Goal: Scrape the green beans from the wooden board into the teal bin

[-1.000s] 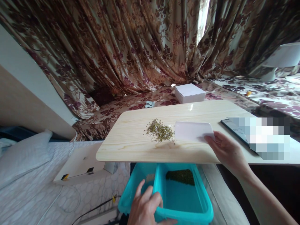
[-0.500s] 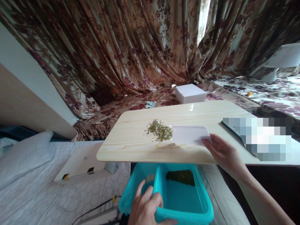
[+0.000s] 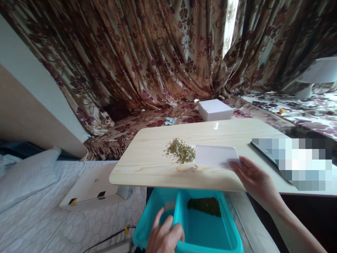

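Note:
My right hand (image 3: 254,175) pinches the right end of a thin white rectangular plastic board (image 3: 216,155). The board's far end meets a loose heap of small green beans or seeds (image 3: 181,151) on the pale wooden tabletop (image 3: 147,172). Below the near table edge is a turquoise two-compartment bin (image 3: 202,232). More dark green grains (image 3: 205,206) lie in its right compartment, and a small pale patch of something shows in the left one. My left hand (image 3: 164,235) is hooked over the bin's near rim by the divider, index finger stretched forward, thumb hidden.
A dark-edged flat object (image 3: 265,154), mostly blurred out, lies at the table's right. Behind the table are a white box (image 3: 216,110) and a folded light-blue cloth (image 3: 170,121). At left, a white carton (image 3: 92,184) rests on the bed, with a black cable (image 3: 105,239) nearby.
The whole view has shifted slightly, so things sit a little lower. Both hands keep their holds; the board stays against the heap, with a few grains near its lower left corner.

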### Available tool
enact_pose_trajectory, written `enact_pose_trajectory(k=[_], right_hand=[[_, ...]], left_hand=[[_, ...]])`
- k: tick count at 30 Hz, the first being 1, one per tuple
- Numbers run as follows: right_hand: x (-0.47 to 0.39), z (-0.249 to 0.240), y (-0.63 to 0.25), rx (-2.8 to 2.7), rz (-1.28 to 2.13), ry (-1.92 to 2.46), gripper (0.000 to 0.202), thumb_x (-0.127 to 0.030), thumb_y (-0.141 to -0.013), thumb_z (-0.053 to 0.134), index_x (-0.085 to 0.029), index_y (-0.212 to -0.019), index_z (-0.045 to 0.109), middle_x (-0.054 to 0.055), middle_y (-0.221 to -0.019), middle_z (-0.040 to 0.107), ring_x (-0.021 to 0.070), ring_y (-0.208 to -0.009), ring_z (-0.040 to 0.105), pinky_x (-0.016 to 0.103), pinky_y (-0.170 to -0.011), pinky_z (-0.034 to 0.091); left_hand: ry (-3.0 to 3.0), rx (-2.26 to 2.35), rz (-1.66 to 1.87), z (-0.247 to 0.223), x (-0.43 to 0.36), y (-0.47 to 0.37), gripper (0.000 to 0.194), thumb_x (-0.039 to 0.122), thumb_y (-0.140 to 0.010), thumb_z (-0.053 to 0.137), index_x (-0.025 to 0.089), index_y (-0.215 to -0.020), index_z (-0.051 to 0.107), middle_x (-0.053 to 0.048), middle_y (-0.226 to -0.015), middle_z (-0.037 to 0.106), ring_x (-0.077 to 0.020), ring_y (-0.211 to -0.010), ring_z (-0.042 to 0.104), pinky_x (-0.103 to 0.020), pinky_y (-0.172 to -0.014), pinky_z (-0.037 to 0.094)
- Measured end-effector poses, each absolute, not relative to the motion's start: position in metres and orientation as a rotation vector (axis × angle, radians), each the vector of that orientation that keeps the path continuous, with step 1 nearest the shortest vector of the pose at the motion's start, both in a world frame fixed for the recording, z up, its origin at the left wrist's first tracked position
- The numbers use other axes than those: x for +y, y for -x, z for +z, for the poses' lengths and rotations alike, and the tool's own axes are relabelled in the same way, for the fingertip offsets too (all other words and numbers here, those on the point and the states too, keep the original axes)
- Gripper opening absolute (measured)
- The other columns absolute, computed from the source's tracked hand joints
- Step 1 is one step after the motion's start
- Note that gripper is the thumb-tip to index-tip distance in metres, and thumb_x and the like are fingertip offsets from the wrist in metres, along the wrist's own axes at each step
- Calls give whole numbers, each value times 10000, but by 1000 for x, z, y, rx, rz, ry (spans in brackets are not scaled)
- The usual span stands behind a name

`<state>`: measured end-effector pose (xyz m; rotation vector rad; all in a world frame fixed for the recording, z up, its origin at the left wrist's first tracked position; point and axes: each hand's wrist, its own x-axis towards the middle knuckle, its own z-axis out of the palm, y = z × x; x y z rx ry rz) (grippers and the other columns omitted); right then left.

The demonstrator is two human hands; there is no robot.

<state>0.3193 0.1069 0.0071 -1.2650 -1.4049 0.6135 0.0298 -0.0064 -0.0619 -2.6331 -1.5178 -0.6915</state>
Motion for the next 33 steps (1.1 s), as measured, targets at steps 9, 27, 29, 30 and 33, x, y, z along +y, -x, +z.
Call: enact_pose_trajectory(k=[9, 27, 29, 30, 33], right_hand=[[102, 7, -322, -1402, 644, 1280, 354, -573, -734, 671, -235, -842, 668, 54, -772, 754, 232, -709, 712, 300, -600, 574], [104, 4, -319, -1390, 646, 1296, 316, -544, -722, 680, -247, -831, 668, 38, -703, 730, 222, -655, 688, 292, -568, 555], [104, 2, -320, -1382, 658, 1293, 298, -529, -717, 688, -249, -818, 666, 39, -710, 733, 221, -659, 688, 288, -571, 556], [103, 1, -322, -1379, 659, 1293, 290, -522, -716, 691, -250, -814, 666, 39, -717, 735, 221, -661, 688, 288, -571, 557], [102, -4, -325, -1397, 664, 1292, 266, -499, -726, 692, -255, -831, 672, 40, -750, 743, 223, -683, 691, 287, -583, 560]], left_hand=[[2577, -1473, -708, -65, -6, -30, 273, 252, -924, 447, 247, -651, 429, 65, -612, 383, -123, -491, 475, -465, -961, 533], [2562, -1544, -751, -62, -8, -36, 358, 495, -880, 551, 248, -641, 451, 72, -612, 387, -123, -492, 474, -492, -960, 529], [2551, -1559, -778, -63, -8, -37, 385, 546, -862, 563, 249, -645, 451, 73, -616, 383, -123, -498, 478, -490, -964, 525], [2546, -1567, -786, -63, -8, -37, 391, 551, -860, 566, 249, -643, 447, 74, -617, 376, -122, -498, 477, -486, -967, 523], [2541, -1580, -798, -64, -8, -38, 384, 529, -867, 567, 249, -639, 437, 76, -616, 358, -119, -491, 461, -476, -971, 520]])
